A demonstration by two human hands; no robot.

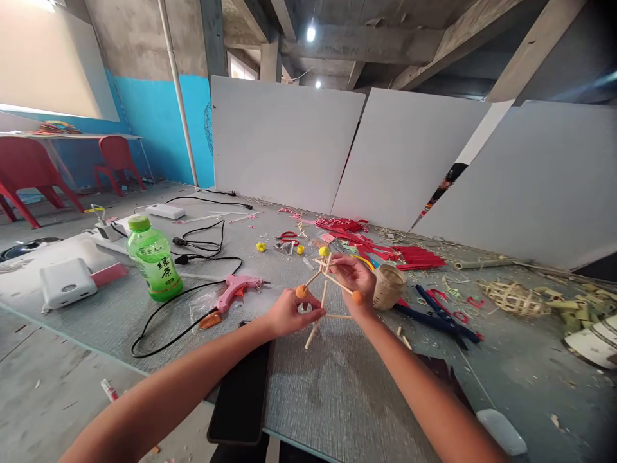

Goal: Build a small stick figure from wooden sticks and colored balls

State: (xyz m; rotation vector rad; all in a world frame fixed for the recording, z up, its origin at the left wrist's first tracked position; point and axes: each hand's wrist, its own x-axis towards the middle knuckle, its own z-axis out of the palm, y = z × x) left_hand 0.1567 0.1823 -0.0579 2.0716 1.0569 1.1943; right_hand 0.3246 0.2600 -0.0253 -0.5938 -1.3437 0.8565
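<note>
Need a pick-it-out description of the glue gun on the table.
Start at the green bottle on the grey table. Just right of it, ahead of the left hand, lies the glue gun. It is the only pink tool, with an orange nozzle and a black cord.

Daylight floods in from a bright, blown-out panel (48, 58) at upper left, while two small ceiling bulbs (311, 32) glare against dim concrete beams. The table (337, 386) is evenly and softly lit, with only faint shadows under the forearms. Wide-angle distortion bends the white boards (284, 141) and stretches the frame's corners. Centre detail is fairly sharp; the right edge softens, and one small patch between boards is pixelated.
</note>
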